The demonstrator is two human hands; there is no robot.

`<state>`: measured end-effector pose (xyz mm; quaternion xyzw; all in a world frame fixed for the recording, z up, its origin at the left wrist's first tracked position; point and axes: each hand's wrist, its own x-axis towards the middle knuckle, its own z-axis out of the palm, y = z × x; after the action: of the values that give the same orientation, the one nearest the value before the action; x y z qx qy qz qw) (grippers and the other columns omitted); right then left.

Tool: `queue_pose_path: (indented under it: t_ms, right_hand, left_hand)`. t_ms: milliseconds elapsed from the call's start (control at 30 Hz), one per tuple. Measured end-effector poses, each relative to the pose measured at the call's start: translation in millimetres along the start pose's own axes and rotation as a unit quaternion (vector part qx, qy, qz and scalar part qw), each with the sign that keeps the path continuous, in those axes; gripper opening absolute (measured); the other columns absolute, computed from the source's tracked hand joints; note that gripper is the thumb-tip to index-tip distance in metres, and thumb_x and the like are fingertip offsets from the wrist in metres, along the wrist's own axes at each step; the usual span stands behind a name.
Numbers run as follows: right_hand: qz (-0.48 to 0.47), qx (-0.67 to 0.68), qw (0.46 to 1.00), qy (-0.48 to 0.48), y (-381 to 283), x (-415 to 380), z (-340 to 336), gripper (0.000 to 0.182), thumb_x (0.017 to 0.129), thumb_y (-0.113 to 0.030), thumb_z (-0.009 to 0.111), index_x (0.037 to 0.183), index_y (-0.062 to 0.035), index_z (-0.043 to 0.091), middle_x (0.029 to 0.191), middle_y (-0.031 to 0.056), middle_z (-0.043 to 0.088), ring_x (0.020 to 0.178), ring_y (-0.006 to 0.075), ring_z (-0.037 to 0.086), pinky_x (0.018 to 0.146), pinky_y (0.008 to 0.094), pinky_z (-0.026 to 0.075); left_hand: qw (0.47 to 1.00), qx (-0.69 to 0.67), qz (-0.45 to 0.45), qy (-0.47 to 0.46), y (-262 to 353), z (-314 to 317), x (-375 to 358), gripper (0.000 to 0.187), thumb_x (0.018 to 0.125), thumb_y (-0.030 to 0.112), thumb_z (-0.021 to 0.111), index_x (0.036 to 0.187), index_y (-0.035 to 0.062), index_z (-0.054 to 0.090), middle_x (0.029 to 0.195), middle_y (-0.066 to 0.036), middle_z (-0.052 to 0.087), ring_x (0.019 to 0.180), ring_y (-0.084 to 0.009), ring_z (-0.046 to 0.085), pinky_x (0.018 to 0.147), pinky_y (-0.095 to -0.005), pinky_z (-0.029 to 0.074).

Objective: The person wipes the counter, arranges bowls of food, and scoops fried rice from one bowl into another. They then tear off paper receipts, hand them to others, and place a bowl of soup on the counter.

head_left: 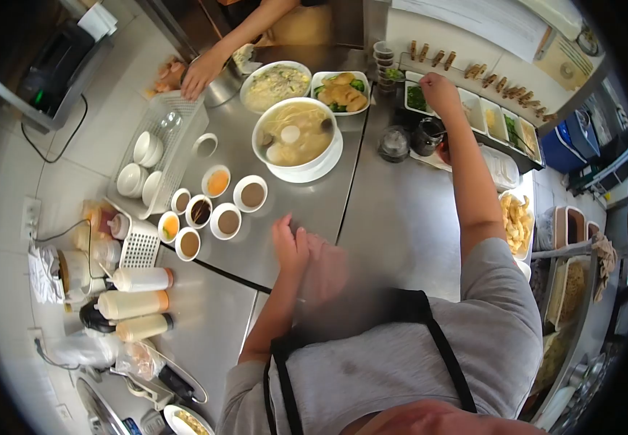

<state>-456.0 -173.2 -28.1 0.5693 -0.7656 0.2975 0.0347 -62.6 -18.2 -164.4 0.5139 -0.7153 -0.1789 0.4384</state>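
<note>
My right hand [437, 93] is raised at the metal rack of toppings, at the edge of a tub of chopped green herbs [417, 97]. Its fingers are closed; anything between them is hidden. My left hand [290, 243] hovers over the steel table in front of my apron, fingers loosely apart and nothing in them. Ahead of it, a large white bowl [261, 150] of noodle soup with egg stands on a white plate [328, 168]. Behind are a bowl of pale egg soup [277, 85] and a dish of meat with broccoli [343, 93].
Several small sauce cups [225, 221] stand left of my left hand. A co-worker's hand [205, 72] touches a white basket [187, 138] holding small bowls. Dark jars [427, 136] sit under my right forearm. Squeeze bottles [134, 303] line the left side; fried pieces [515, 225] lie at right.
</note>
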Motion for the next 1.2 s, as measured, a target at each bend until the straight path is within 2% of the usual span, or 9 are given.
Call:
queue_pose_path:
  t_ms: [167,333,433,533,700,833,867,1100,1200]
  right_hand:
    - [-0.089,0.043,0.994,-0.041,-86,-24,20,0.017,0.075,-0.018,0.046,0.082,-0.0121,0.061,0.078,0.0143,0.06,0.074,0.0304,0.058,0.066,0.0389,0.046]
    - [-0.233,-0.084,0.969,-0.001,-140,-58,58,0.017,0.075,-0.014,0.045,0.085,-0.0126,0.059,0.08,0.0116,0.059,0.071,0.0258,0.059,0.062,0.0365,0.048]
    - [-0.198,-0.109,0.974,0.007,-118,-41,70,0.016,0.074,-0.012,0.045,0.086,-0.0111,0.056,0.08,0.0105,0.058,0.071,0.0241,0.059,0.061,0.0358,0.048]
    - [-0.061,-0.047,0.997,0.027,-89,-22,15,0.016,0.074,-0.012,0.043,0.084,-0.0089,0.056,0.083,0.0145,0.058,0.078,0.031,0.057,0.065,0.0411,0.046]
    - [0.09,-0.192,0.976,-0.043,12,7,-32,0.021,0.075,-0.013,0.043,0.086,-0.0051,0.06,0.089,0.017,0.059,0.081,0.0317,0.057,0.069,0.0399,0.046]
    - [-0.036,-0.211,0.961,-0.174,64,19,-20,0.023,0.074,-0.014,0.044,0.084,-0.002,0.061,0.09,0.0176,0.059,0.083,0.0307,0.058,0.071,0.0392,0.046]
    - [0.031,-0.247,0.951,-0.18,101,30,8,0.025,0.075,-0.015,0.043,0.086,-0.0017,0.061,0.092,0.0186,0.058,0.084,0.0308,0.058,0.073,0.0388,0.045]
    - [0.118,-0.24,0.946,-0.182,105,4,6,0.027,0.078,-0.016,0.041,0.096,-0.0042,0.058,0.1,0.014,0.057,0.091,0.03,0.056,0.076,0.0398,0.045]
    - [0.06,-0.304,0.923,-0.226,76,5,-12,0.029,0.079,-0.017,0.041,0.101,-0.0042,0.056,0.1,0.0155,0.057,0.09,0.0308,0.056,0.076,0.0397,0.045]
  left_hand:
    - [1.0,-0.01,-0.005,0.012,-1,1,0,0.034,0.075,0.008,0.045,0.106,-0.004,0.041,0.102,-0.019,0.043,0.092,-0.0284,0.043,0.081,-0.0349,0.036]
    - [0.998,-0.052,-0.016,0.013,1,-1,-3,0.033,0.075,0.008,0.045,0.107,-0.0032,0.041,0.1,-0.018,0.042,0.088,-0.0267,0.043,0.08,-0.034,0.036]
    - [0.998,-0.057,-0.005,0.024,-1,-2,2,0.033,0.076,0.007,0.044,0.107,-0.0025,0.041,0.099,-0.017,0.042,0.087,-0.0255,0.042,0.079,-0.0338,0.035]
    - [0.998,-0.057,-0.018,0.028,0,0,-2,0.033,0.076,0.007,0.044,0.108,-0.0021,0.041,0.099,-0.016,0.041,0.087,-0.0246,0.042,0.079,-0.0339,0.035]
    - [0.999,-0.053,-0.006,0.002,-2,2,-1,0.034,0.075,0.006,0.043,0.108,-0.002,0.041,0.1,-0.016,0.041,0.087,-0.0236,0.042,0.079,-0.0336,0.035]
    - [0.999,-0.041,-0.015,0.002,4,2,0,0.032,0.075,0.006,0.042,0.106,-0.0032,0.042,0.097,-0.016,0.042,0.085,-0.0239,0.042,0.078,-0.0334,0.036]
    - [1.0,-0.028,-0.005,0.005,4,2,-1,0.032,0.075,0.006,0.042,0.106,-0.0035,0.042,0.096,-0.016,0.042,0.085,-0.024,0.043,0.078,-0.0334,0.036]
    - [0.999,-0.037,-0.01,0.008,11,-3,2,0.031,0.075,0.006,0.042,0.104,-0.0038,0.043,0.095,-0.016,0.043,0.083,-0.0242,0.043,0.078,-0.0339,0.036]
    - [0.998,-0.046,-0.041,0.002,11,-2,0,0.033,0.074,0.009,0.047,0.104,-0.0028,0.043,0.099,-0.019,0.044,0.088,-0.0305,0.044,0.081,-0.0376,0.036]
